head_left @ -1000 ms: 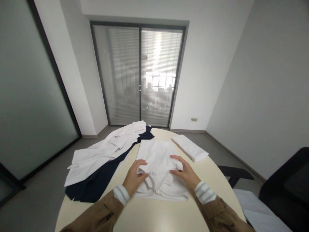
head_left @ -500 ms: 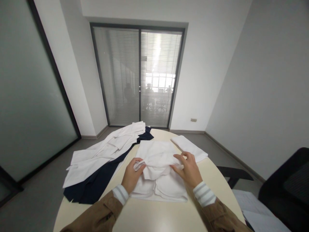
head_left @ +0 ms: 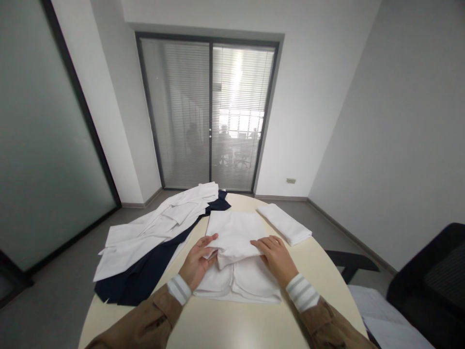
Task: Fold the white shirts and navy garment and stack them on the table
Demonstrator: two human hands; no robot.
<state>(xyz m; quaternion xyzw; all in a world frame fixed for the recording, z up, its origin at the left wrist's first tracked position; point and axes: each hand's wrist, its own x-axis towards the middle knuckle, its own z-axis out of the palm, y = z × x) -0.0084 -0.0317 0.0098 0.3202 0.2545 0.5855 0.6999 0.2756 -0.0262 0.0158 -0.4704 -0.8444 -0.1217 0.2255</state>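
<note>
A partly folded white garment [head_left: 236, 230] lies on the round cream table [head_left: 214, 322] in front of me, its upper layer folded over toward me. My left hand [head_left: 199, 261] grips the left end of that folded edge, thumb and fingers around the cloth. At the right end, my right hand [head_left: 278, 256] rests its fingers over the edge, with the thumb partly hidden under the cloth. Beneath the raised edge, the lower layers of the garment lie flat with a split down the middle.
Left on the table, several white garments [head_left: 152, 225] lie loosely over a navy blue garment [head_left: 141, 278]. A neatly folded white cloth [head_left: 285, 224] sits at the right rear edge. A black chair [head_left: 432, 286] with white cloth [head_left: 388, 315] on its seat stands at the right.
My right hand has shifted slightly left and flattened its fingers onto the folded edge. My left fingers have moved under and around the left end, and the fold looks smoother.
</note>
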